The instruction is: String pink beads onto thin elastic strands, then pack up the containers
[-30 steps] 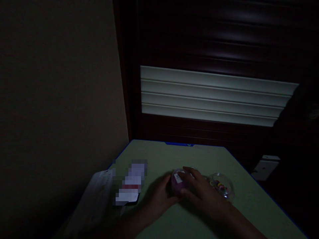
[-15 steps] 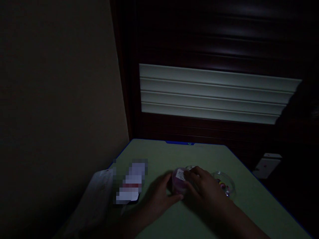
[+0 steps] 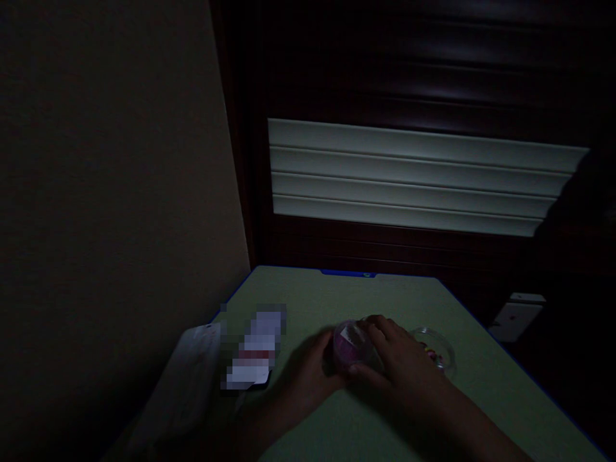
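Observation:
A small round tub with purplish contents and a white label on its top stands between my hands, in dim light. My left hand curls around its left side, the thumb at the near edge. My right hand closes on it from the right, with thumb at the front and fingers over the labelled top. Just right of that hand, partly covered by it, a clear round dish contains small colourful pieces, too dark to make out singly.
All this rests on a pale green table with a blue edge. To the left lie a blurred-out flat item and a whitish sheet or packet. A white box is beyond the right edge. A wall and dark slatted panelling stand behind.
The fingers of my right hand have shifted right across the tub's top, and its thumb has come lower at the front. My left hand keeps its hold. The view has tilted slightly.

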### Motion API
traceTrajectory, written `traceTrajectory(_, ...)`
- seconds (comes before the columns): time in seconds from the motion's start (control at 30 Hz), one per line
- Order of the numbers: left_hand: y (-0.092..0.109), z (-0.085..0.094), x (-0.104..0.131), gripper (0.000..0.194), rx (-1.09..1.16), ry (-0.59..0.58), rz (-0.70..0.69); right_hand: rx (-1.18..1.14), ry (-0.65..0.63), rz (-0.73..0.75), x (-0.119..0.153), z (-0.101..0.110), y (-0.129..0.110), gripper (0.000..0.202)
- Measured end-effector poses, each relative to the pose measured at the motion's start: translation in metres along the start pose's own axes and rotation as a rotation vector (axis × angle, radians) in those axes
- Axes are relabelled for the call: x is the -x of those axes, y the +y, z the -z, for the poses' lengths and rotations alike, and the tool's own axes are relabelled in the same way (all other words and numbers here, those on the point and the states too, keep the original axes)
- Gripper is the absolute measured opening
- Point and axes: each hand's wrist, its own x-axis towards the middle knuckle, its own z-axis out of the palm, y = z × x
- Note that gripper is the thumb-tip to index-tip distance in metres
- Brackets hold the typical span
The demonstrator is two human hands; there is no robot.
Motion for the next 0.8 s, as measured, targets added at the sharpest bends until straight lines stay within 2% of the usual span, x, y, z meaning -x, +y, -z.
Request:
traceTrajectory(0.17,-0.018,-0.005,-0.001,0.063,0.024,0.027,-0.031,-0.181,-0.259,0.139,-0.016,0.026,0.012,0.085)
traceTrajectory(0.33,-0.019,-0.004,0.000,0.064,0.016,0.025,-0.029,-0.189,-0.469,0.210,-0.039,0.040,0.014,0.081)
traceTrajectory(0.47,-0.014,-0.002,0.001,0.063,0.020,0.013,-0.025,-0.229,-0.459,0.269,-0.045,0.038,0.012,0.080)
traceTrajectory(0.67,-0.012,-0.002,0.002,0.068,0.055,0.021,-0.012,-0.254,-0.403,0.299,-0.046,0.034,0.011,0.047)
traceTrajectory(0.8,-0.011,-0.002,0.002,0.064,0.062,0.007,-0.006,-0.239,-0.376,0.284,-0.045,0.031,0.012,0.043)
